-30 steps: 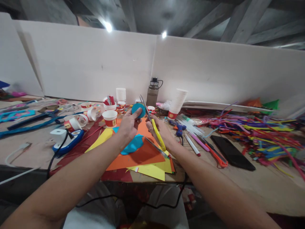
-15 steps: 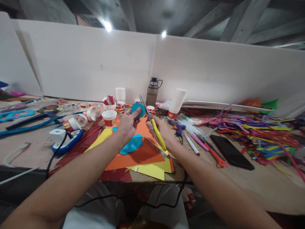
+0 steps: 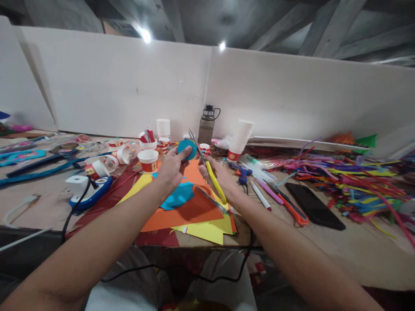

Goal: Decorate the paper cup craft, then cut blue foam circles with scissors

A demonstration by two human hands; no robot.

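Between the thumb and fingers of my left hand (image 3: 173, 169) is a round blue paper disc (image 3: 187, 149), held up over the table. My right hand (image 3: 218, 173) grips yellow-handled scissors (image 3: 214, 181), their blades pointing up and away beside the disc's right edge. Whether the blades touch the disc I cannot tell. Below my hands a cut blue paper piece (image 3: 177, 196) lies on orange paper (image 3: 197, 216), with yellow sheets (image 3: 207, 232) underneath. A thin pointed tool (image 3: 210, 198) rests on the orange paper under my right hand.
A paper cup (image 3: 148, 160) stands left of my hands. Behind are a water bottle (image 3: 206, 124) and a tall cup stack (image 3: 241, 139). To the right lie a glue gun (image 3: 244, 173), a phone (image 3: 314, 206) and many pipe cleaners (image 3: 353, 181). A power strip (image 3: 94, 190) sits left.
Almost nothing differs. Both hands, the disc and the scissors keep nearly the same place, and the whole view has shifted very slightly.
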